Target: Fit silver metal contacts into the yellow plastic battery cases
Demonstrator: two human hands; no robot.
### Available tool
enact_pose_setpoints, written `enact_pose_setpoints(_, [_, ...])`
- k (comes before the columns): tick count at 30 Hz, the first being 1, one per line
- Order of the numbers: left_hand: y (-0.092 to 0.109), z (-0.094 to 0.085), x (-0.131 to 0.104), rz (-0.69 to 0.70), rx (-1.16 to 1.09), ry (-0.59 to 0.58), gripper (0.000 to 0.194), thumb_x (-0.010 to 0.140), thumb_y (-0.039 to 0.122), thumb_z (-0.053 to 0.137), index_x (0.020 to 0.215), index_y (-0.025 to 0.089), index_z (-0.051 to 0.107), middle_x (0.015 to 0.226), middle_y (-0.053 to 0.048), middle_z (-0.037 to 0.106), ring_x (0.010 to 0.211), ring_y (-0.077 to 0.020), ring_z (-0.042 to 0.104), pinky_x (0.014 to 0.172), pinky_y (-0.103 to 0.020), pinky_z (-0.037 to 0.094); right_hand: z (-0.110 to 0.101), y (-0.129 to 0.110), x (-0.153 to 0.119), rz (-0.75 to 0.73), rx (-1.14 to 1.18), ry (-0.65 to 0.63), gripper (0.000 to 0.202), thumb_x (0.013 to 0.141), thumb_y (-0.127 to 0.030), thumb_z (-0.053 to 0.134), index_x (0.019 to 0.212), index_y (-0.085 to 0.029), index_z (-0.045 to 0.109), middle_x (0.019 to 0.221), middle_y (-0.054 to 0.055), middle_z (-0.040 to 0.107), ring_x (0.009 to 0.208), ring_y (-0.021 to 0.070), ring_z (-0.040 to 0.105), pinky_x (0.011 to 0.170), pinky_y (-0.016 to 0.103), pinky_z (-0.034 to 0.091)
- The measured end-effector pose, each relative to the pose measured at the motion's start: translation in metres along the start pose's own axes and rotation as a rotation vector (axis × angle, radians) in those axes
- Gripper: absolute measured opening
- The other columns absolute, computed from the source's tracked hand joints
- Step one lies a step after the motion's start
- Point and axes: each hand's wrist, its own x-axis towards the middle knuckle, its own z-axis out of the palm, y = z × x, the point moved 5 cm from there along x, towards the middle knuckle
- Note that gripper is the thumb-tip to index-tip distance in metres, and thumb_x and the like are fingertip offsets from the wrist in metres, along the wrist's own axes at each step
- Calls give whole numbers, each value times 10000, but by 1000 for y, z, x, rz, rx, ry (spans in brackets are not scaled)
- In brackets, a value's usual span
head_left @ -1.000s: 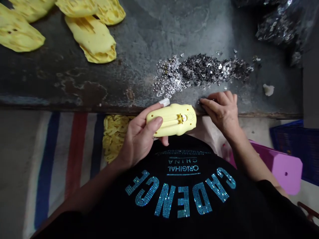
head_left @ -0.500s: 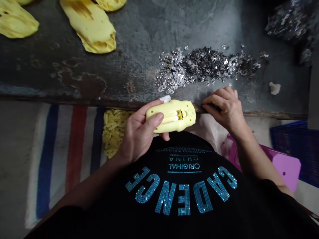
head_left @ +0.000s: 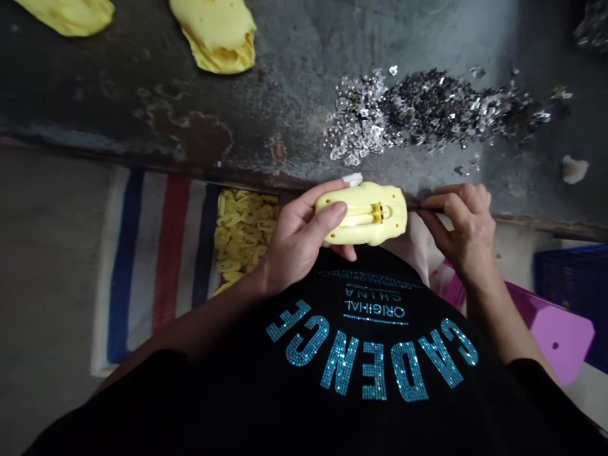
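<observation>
My left hand (head_left: 304, 234) grips a yellow plastic casing (head_left: 365, 214) with a long recess, small holes and a speaker-like dot pattern at its right end. White material covers a fingertip at the casing's upper edge. Just right of the casing, my right hand (head_left: 463, 221) is pinched closed at the table's edge; a thin dark item shows at its fingertips, too small to name. Beyond the hands lies a pile of small shiny metal pieces (head_left: 427, 111) on the dark metal table (head_left: 294, 38).
Larger yellow shells (head_left: 221, 35) lie at the back left. Below the table edge are a container of yellow parts (head_left: 244, 231), a striped sheet (head_left: 173, 253), a purple plastic object (head_left: 560, 335) and a blue crate (head_left: 574, 285). A white scrap (head_left: 574, 170) sits at right.
The view has shifted, so the table and shells appear higher and farther right. My right hand has come down slightly relative to the pile, and a dark thin item now shows at its fingertips.
</observation>
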Motion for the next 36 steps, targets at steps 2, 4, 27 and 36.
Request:
enact_pose_setpoints(2, [-1,1,-2,-17,5,-7,608,1043,527,838,1515,163,724,1386,-189,855,693,-199,832,531,-291,700,-4,-7,0,51,199,31,53,1096,-315,788,1050,-306,812,1072,60,841,1009,303,748,925,520,546])
enact_pose_setpoints(4, [-1,4,-4,-29,22,-28,628,1068,547,803,1561,167,715,1417,-193,847,734,-211,850,570,-306,725,-8,-15,4,153,495,15,13,1073,-335,832,1067,-325,827,1031,37,833,968,277,762,896,492,591])
enact_pose_setpoints(27, [11,24,-30,29,49,-169,645,1065,437,858,1648,207,707,1554,-152,803,1043,-311,902,863,-439,816,-11,-49,20,346,788,-135,184,997,-448,947,1012,-296,843,928,2,768,764,177,686,712,361,607])
enact_pose_setpoints(36, [13,31,-30,10,47,-142,649,1038,444,891,1615,193,731,1467,-130,842,994,-286,901,880,-426,807,-13,-61,20,245,565,-66,81,1045,-380,886,1031,-318,837,916,-2,781,763,186,677,727,372,638])
